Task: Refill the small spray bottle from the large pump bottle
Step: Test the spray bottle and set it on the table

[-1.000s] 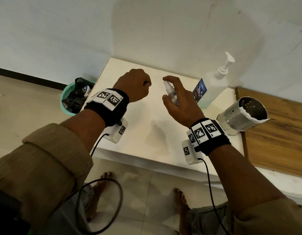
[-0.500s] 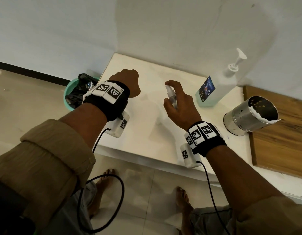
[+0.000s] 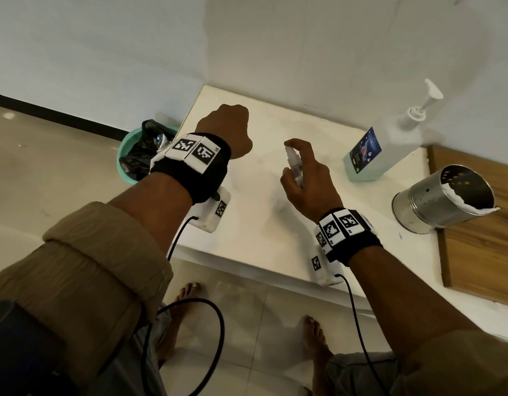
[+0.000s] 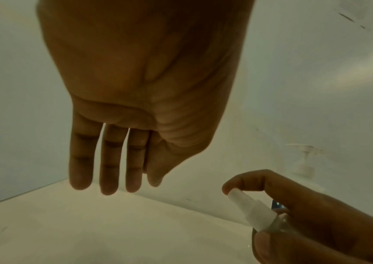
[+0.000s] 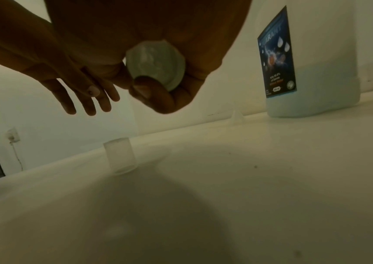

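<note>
My right hand [image 3: 310, 184] grips the small clear spray bottle [image 3: 295, 167] above the white table, its forefinger curled over the white nozzle [image 4: 237, 194]. The right wrist view shows the bottle's round base [image 5: 156, 62] in my palm. My left hand [image 3: 224, 127] hovers to the left of the bottle, apart from it. Its fingers [image 4: 108, 169] point straight down and hold nothing. The large pump bottle [image 3: 370, 155] with a blue label [image 5: 275, 59] stands upright at the back right by the wall. A small clear cap [image 5: 119, 157] stands on the table.
A perforated steel cup [image 3: 444, 198] stands at the table's [image 3: 247, 232] right edge, partly on a wooden board [image 3: 481, 238]. A teal bin with a black bag [image 3: 138, 158] sits on the floor at the left. The wall runs close behind.
My left hand has drawn a little away from the spray bottle and its fingers now hang straight. The right hand still holds the bottle, forefinger on the nozzle. The head view has shifted.
</note>
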`<state>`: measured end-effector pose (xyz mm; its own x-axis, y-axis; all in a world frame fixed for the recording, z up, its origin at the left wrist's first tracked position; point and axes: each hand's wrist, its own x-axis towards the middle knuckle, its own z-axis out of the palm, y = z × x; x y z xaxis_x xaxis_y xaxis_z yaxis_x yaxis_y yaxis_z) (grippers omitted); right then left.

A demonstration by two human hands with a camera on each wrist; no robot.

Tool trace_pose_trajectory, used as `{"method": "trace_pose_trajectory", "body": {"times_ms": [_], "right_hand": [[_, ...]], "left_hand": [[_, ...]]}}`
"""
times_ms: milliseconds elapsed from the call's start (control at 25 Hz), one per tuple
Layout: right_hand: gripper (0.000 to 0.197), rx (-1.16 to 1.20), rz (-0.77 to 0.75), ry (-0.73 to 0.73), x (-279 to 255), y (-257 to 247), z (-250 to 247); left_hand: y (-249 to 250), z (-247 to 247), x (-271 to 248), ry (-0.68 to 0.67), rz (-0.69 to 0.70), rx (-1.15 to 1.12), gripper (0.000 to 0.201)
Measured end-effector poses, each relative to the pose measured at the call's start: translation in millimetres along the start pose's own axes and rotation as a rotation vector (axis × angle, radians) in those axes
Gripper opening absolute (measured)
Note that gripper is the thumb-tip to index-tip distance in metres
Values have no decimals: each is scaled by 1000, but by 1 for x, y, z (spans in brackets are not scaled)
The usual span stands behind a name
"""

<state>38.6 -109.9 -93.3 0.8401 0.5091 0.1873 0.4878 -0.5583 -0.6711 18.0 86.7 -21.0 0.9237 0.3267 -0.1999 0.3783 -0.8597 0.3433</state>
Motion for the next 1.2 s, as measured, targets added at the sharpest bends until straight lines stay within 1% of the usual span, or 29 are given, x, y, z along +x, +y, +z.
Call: {"method": "trace_pose_trajectory", "body": {"times_ms": [200,320,440,560,680,800,960,1200], "right_hand": [[41,-4,18,-29,-3,3,4],[40,-24,44,-57,-4,9,6],[45,-38,54,-72,-5,12,9],[52,-68,37,-56,-3,10,9],[49,-77,25,-41,-1,8,9],[43,-81,52,-39,0,11,8],[39,-72,65,-61,-2,14,8],[49,-75,42,-13,0,7,7]], "left_hand": [[3,0,0,118,59,-75,40],[5,0,1,154,80,-67,40],[6,1,0,140,79,-59,38],[7,0,0,113,71,-65,37],[7,0,1,107,67,-74,37],[6,0,1,105,61,-74,37],[6,1,1,85,59,-64,37],[7,2,2,67,54,-63,37]]}}
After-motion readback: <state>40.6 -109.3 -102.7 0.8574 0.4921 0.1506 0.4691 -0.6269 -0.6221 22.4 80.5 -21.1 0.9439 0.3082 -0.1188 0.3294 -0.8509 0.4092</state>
